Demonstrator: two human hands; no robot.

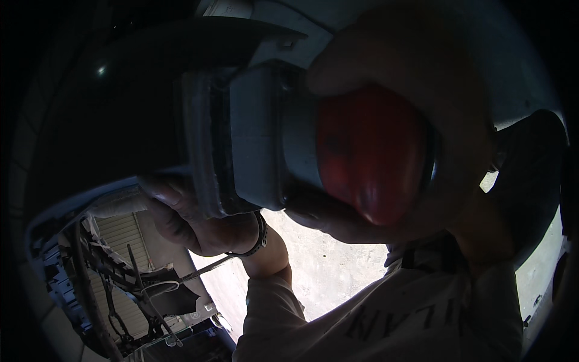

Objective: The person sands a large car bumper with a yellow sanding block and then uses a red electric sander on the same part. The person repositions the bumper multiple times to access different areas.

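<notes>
My right hand [407,50] is wrapped around the red body of a grey-and-red hand-held power tool [258,135], which looks like a sander or polisher. The tool's flat pad [203,145] faces left, against or very close to a dark, glossy curved panel [113,117], likely a car bumper; contact is hard to tell in the shade. Below the tool, my left hand [181,217] grips the panel's near edge with bent fingers, and a dark wristband [261,235] circles that wrist.
Under the panel, at lower left, stands a metal frame [135,289] of thin bars beside black plastic parts [169,289]. A ribbed shutter-like surface [122,235] lies beyond it. Pale, sunlit floor [325,262] shows between my arms. A white container [228,8] is at the top edge.
</notes>
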